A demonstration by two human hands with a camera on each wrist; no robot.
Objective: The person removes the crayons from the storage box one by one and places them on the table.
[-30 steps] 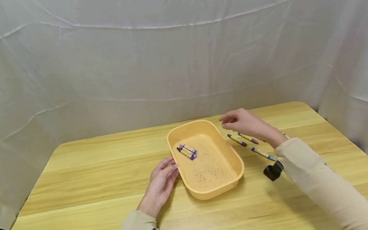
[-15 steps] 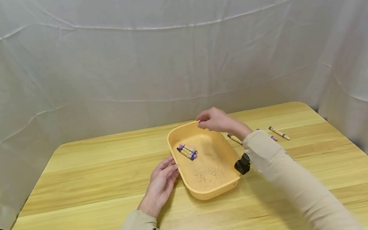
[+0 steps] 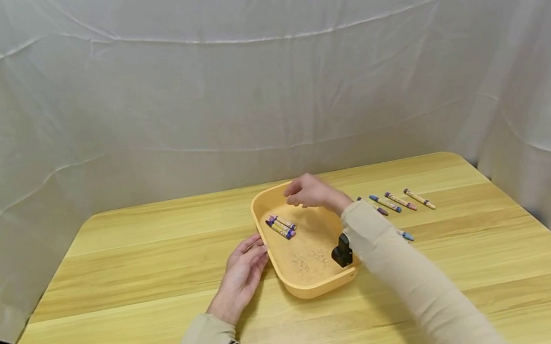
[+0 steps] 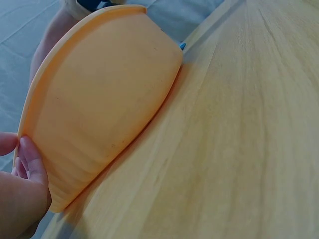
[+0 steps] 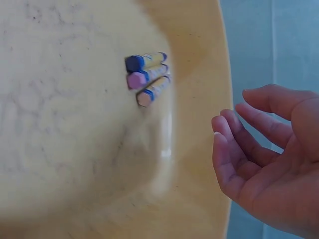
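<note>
3 crayons (image 3: 281, 227) in tray (image 3: 322, 280), 5 outside (image 3: 396, 202)

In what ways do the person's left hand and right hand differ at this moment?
The left hand rests flat on the table, its fingers touching the outer wall of the orange tray; the right hand hovers above the tray's far end, touching nothing. The left fingers lie straight; the right ones are loosely curled. Neither holds a crayon.
</note>
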